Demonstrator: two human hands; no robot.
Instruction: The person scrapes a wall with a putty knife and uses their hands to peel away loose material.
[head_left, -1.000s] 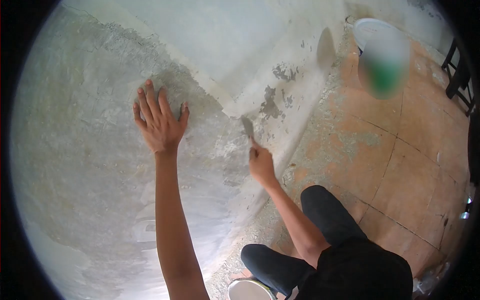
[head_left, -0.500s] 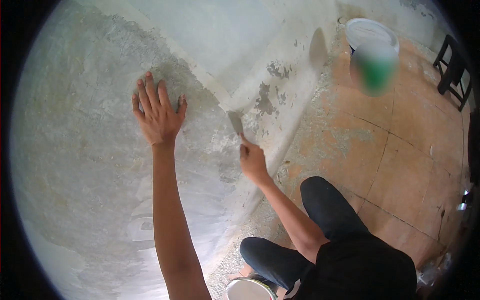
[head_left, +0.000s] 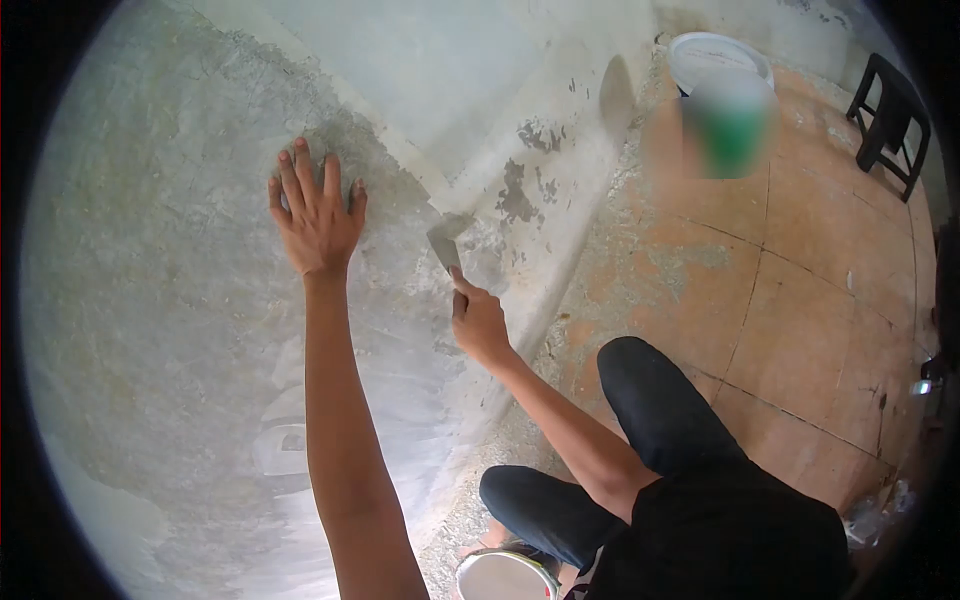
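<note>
My left hand (head_left: 318, 222) rests on the rough grey wall (head_left: 180, 290), its fingers spread. Lower and to the right, my right hand (head_left: 480, 322) is closed round the handle of a putty knife (head_left: 443, 246), index finger stretched along it. The blade meets the wall near the corner of a paler, smooth patch (head_left: 450, 80). Dark flaked spots (head_left: 518, 195) mark the white surface right of the blade. The knife's handle is mostly hidden in my grip.
An open bucket (head_left: 505, 578) of pale material stands by my knees. Orange floor tiles (head_left: 800, 320) spread to the right. At the back are a white-lidded bucket (head_left: 718, 60), a blurred green and white container (head_left: 732, 130) and a black stool (head_left: 890, 125).
My right hand has moved the putty knife a little left along the wall, and the blade is angled more to the left. My left hand keeps its place on the wall.
</note>
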